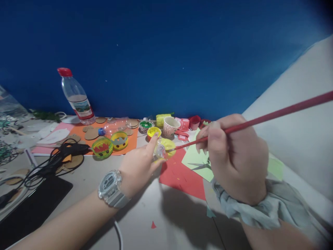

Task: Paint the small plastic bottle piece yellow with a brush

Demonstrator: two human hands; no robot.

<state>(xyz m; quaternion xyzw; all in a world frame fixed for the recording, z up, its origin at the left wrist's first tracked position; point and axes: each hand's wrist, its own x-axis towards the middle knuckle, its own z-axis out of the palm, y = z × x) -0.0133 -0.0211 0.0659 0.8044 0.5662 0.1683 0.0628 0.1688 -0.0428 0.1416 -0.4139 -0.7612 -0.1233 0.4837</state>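
My right hand (235,158) is closed around a long red paintbrush (273,114) whose tip reaches a small yellow piece (168,144) on the table. My left hand (139,166), with a grey watch (111,187) on the wrist, pinches a small clear and yellow object (160,151) at the brush tip. Under the hands lie a red paper sheet (180,175) and a light green sheet (197,159).
A plastic bottle (76,97) with a red cap stands at the back left. An orange sheet (114,133) carries painted rings and cardboard discs. A paper cup (170,126) and paint pots sit behind. A black glue gun (70,149) with cables lies left.
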